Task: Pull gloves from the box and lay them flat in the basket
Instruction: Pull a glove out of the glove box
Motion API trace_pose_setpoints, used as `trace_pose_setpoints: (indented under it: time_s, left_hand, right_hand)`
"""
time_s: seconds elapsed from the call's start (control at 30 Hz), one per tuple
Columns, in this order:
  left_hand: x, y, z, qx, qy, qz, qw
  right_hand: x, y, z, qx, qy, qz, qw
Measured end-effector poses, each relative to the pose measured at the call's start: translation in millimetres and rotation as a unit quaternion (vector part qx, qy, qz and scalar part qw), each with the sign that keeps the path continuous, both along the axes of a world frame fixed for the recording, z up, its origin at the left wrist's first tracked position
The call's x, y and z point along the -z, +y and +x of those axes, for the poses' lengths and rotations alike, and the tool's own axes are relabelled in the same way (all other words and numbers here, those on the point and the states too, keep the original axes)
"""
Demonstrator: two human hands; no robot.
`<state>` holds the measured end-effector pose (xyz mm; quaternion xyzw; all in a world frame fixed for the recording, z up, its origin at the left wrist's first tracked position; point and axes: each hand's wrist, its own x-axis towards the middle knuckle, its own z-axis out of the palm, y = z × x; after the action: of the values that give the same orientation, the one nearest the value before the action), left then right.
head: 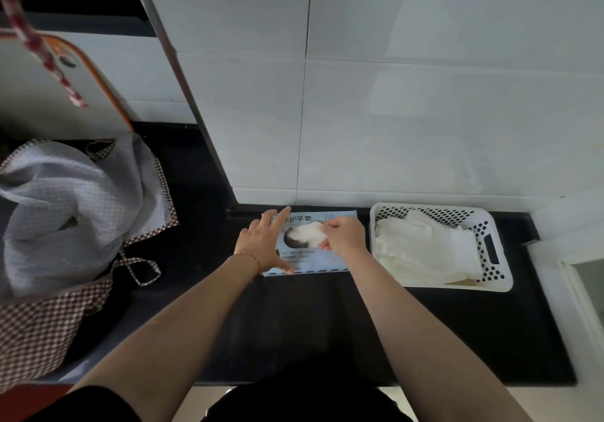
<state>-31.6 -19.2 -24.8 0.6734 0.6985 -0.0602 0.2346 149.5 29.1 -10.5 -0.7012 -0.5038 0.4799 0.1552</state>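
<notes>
Head view: your right hand (341, 233) pinches a white glove (309, 233) at the box's opening.

Your fingers curl round the glove's edge, and the glove bulges out of the slot on top of the pale blue box (313, 259). Just left of that grip, your left hand (264, 245) lies spread on the box, fingers straight, pressing it to the black counter (294, 323). Right of the grip, just beside the box, stands the white perforated basket (493, 277), with white gloves (425, 251) lying inside.
</notes>
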Motion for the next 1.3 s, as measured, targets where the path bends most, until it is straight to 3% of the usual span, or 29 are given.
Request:
trace_pose_setpoints:
  time_s: [0.27,0.5,0.7,0.93,1.0,1.17,1.3]
  left_hand:
    - [-0.8,7.3,3.6,0.025,0.009,0.006,1.000]
    - [0.5,-2.6,18.7,0.047,0.021,0.043,0.998]
    - [1.3,-3.8,13.3,0.008,-0.051,0.016,0.999]
    - [-2.0,-1.8,11.0,-0.030,-0.091,0.011,0.995]
    - [-5.6,3.0,11.4,-0.038,-0.108,-0.004,0.993]
    - [-5.8,3.9,8.8,-0.038,-0.107,-0.007,0.994]
    - [-8.0,5.8,12.4,-0.078,-0.171,0.007,0.982]
  right_hand:
    - [-6.3,-12.2,13.1,-0.059,-0.040,0.055,0.996]
    - [-1.0,-8.5,1.7,-0.183,-0.216,0.115,0.952]
    - [-29.6,-4.5,-11.4,-0.364,-0.163,0.126,0.908]
    - [-47.8,22.9,11.8,-0.250,-0.314,0.237,0.884]
    - [-46.9,18.0,15.0,-0.233,-0.303,0.248,0.890]
    - [-66.2,11.1,8.1,-0.229,-0.171,0.287,0.914]
    - [-65.9,14.1,15.7,-0.224,-0.236,0.243,0.914]
